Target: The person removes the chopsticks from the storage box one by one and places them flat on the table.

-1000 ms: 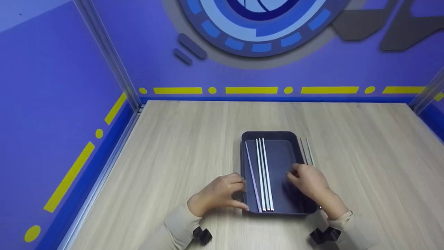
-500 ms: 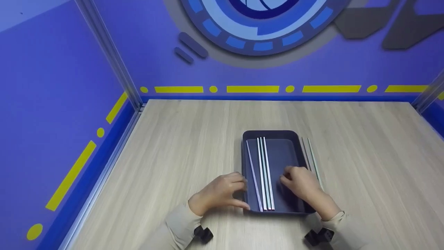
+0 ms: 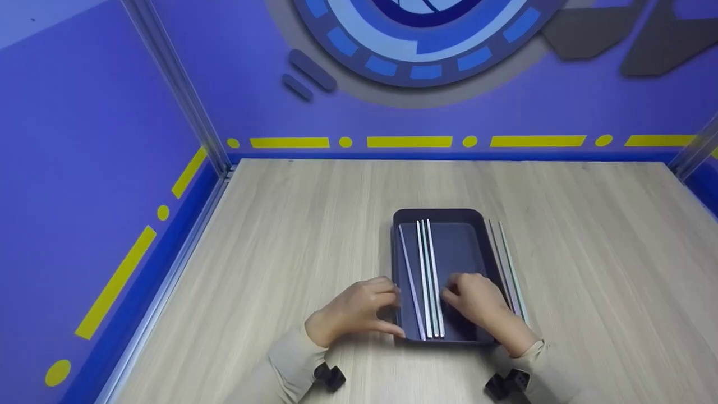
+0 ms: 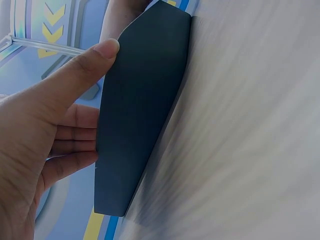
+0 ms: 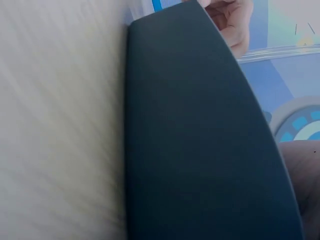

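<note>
Inside the dark tray (image 3: pixel 463 247) lie three pale chopsticks (image 3: pixel 429 269) side by side, with a purple chopstick (image 3: pixel 412 280) slanting at their left. My left hand (image 3: pixel 359 308) holds the tray's left side near the front. In the left wrist view its thumb rests on the rim, while the other fingertips disappear behind the tray wall (image 4: pixel 142 110). Over the right part of the tray, my right hand (image 3: pixel 477 297) has loosely bent fingers and a small gap at the thumb. Its fingertips are close beside the pale chopsticks; contact cannot be made out, and nothing shows in its grasp.
Two more chopsticks (image 3: pixel 511 264), one greyish and one greenish, lie on the wooden table (image 3: pixel 314 224) just outside the tray's right wall. Blue printed panels (image 3: pixel 269 118) close off the back and sides.
My right hand has moved left from the tray's right rim toward the pale chopsticks, uncovering more of the two chopsticks outside. The left hand and the chopsticks stay in place.
</note>
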Action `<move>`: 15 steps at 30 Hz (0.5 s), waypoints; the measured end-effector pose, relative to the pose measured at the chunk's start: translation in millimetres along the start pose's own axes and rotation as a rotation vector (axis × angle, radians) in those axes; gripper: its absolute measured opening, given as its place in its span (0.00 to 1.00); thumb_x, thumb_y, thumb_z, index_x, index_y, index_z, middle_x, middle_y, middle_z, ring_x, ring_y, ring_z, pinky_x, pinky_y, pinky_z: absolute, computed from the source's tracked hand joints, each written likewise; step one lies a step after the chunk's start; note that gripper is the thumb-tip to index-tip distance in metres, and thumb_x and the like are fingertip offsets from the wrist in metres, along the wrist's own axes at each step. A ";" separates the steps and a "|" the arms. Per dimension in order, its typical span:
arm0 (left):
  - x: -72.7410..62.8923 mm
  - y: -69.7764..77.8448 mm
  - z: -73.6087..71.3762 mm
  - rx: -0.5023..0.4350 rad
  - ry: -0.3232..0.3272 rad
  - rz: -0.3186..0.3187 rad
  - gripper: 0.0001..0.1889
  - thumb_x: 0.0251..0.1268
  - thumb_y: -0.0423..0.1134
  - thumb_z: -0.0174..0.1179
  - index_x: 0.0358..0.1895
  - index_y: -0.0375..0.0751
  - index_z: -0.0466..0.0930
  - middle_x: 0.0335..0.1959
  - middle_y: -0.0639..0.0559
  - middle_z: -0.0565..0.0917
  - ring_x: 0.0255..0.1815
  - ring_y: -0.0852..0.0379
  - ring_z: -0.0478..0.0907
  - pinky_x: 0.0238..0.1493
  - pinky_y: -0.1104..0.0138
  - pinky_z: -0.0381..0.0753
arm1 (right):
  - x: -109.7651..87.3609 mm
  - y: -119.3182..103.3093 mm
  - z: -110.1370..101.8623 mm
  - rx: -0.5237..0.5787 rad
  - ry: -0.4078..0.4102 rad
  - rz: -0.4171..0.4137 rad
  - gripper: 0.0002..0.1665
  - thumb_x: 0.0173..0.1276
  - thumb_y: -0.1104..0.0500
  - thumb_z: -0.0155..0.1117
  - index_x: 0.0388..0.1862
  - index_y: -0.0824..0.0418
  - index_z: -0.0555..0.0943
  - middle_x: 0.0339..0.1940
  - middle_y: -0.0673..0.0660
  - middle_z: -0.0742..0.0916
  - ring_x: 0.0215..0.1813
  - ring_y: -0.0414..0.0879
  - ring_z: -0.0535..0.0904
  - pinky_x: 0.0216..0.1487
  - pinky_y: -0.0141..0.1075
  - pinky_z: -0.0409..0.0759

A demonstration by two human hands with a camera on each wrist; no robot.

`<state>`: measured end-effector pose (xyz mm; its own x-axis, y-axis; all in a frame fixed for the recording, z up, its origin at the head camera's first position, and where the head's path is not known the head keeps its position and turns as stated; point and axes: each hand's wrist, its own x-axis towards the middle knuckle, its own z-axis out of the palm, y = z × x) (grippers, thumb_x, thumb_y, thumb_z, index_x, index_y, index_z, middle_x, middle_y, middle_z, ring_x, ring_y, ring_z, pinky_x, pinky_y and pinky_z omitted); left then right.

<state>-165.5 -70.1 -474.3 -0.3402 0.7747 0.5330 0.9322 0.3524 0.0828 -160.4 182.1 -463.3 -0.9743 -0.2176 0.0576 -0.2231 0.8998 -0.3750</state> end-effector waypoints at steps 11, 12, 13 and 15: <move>0.3 -0.4 -0.2 0.004 -0.003 0.004 0.25 0.40 0.62 0.71 0.29 0.44 0.80 0.35 0.56 0.82 0.36 0.63 0.77 0.42 0.79 0.80 | 0.7 -7.6 7.8 -0.005 -0.010 -0.010 0.11 0.59 0.56 0.65 0.20 0.57 0.77 0.15 0.51 0.77 0.19 0.45 0.69 0.19 0.39 0.70; 0.3 -0.3 -0.1 0.003 -0.003 0.004 0.25 0.40 0.62 0.71 0.30 0.44 0.80 0.35 0.56 0.82 0.36 0.63 0.77 0.42 0.79 0.80 | 0.7 -8.2 8.2 -0.005 -0.014 -0.011 0.11 0.59 0.57 0.65 0.19 0.57 0.77 0.15 0.50 0.77 0.19 0.44 0.68 0.19 0.38 0.69; 0.2 -0.2 0.2 0.003 -0.003 0.003 0.25 0.40 0.62 0.71 0.30 0.44 0.80 0.35 0.56 0.82 0.36 0.63 0.77 0.42 0.79 0.80 | 0.7 -8.8 8.6 -0.003 -0.016 -0.013 0.12 0.59 0.57 0.65 0.19 0.57 0.76 0.14 0.50 0.76 0.19 0.44 0.68 0.19 0.38 0.68; 0.1 -0.1 0.3 0.003 -0.003 0.001 0.25 0.40 0.62 0.71 0.30 0.44 0.81 0.35 0.56 0.82 0.37 0.63 0.77 0.42 0.79 0.80 | 0.7 -9.6 9.4 0.000 -0.020 -0.016 0.12 0.58 0.57 0.64 0.18 0.57 0.76 0.14 0.49 0.75 0.18 0.44 0.67 0.18 0.37 0.67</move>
<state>-165.6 -69.9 -474.5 -0.3394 0.7769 0.5303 0.9323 0.3528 0.0798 -158.7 169.8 -468.4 -0.9699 -0.2392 0.0445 -0.2382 0.8963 -0.3739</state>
